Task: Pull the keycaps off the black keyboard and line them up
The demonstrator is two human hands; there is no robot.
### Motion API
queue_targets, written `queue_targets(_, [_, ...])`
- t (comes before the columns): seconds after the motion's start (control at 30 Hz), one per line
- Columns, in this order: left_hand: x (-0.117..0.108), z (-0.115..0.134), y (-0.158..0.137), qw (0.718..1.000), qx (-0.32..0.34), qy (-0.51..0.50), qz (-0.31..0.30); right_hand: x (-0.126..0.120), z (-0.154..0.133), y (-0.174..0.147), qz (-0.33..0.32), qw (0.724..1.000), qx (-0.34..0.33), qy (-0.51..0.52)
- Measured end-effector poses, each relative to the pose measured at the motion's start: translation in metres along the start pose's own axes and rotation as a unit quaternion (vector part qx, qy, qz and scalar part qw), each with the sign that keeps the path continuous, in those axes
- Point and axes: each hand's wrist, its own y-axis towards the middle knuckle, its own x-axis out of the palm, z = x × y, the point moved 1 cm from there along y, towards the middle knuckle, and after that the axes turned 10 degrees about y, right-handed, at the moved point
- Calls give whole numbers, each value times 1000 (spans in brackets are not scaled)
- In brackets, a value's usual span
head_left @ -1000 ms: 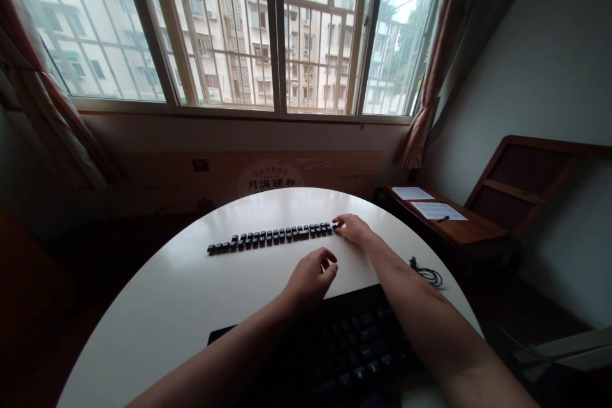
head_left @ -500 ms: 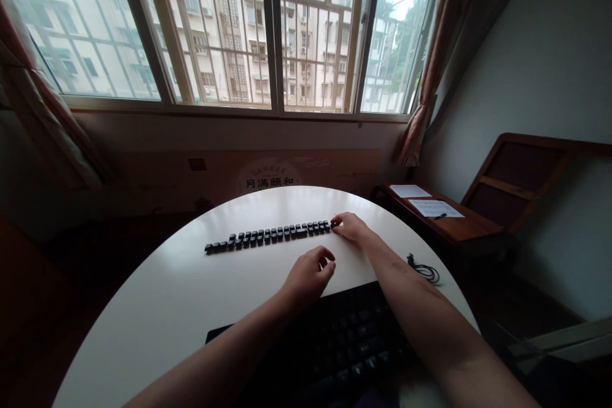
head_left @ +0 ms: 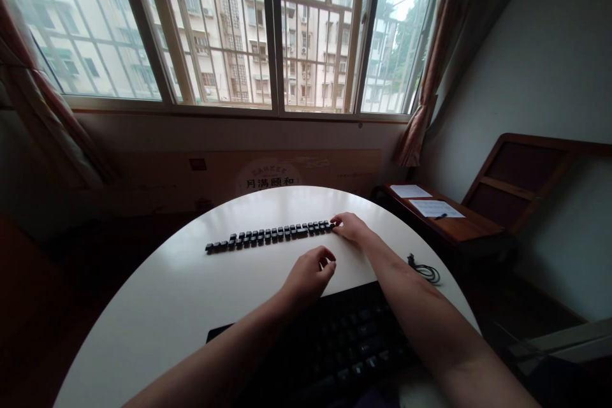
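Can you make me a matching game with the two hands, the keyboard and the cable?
1. left hand
2. right hand
3. keyboard
4. cable

A. coiled, near the right edge of the table
B. at the right end of the keycaps
C. black, low in the picture
D. between keycaps and keyboard

Pairs: 1-D, 2-B, 3-C, 4-A

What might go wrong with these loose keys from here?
The right hand is at the right end of the loose keys; a slip might knock the rows crooked. The left arm crosses over the keyboard and might bump it. The cable beside the right arm might get brushed.
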Motion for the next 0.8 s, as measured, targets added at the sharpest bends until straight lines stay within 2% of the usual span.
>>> queue_targets(0.13, [0, 0, 0, 1000, 1, 0, 5, -2, -3, -4, 12, 1000, -1, 16])
queue_targets(0.23, [1, 0, 0, 1000, 6, 9, -2, -12, -9, -9, 36, 999, -4, 37])
queue_targets(0.43, [5, 0, -3, 997, 44, 62, -28, -69, -37, -17, 153, 983, -5, 103])
queue_targets(0.53, [5, 1, -4, 995, 51, 81, -41, -100, -55, -26, 172, 972, 10, 159])
queue_targets(0.67, [3, 3, -4, 991, 61, 104, -56, -125, -63, -72, 141, 964, 45, 222])
queue_targets(0.8, [1, 4, -3, 989, 67, 120, -63, -117, -41, -146, 48, 922, 88, 375])
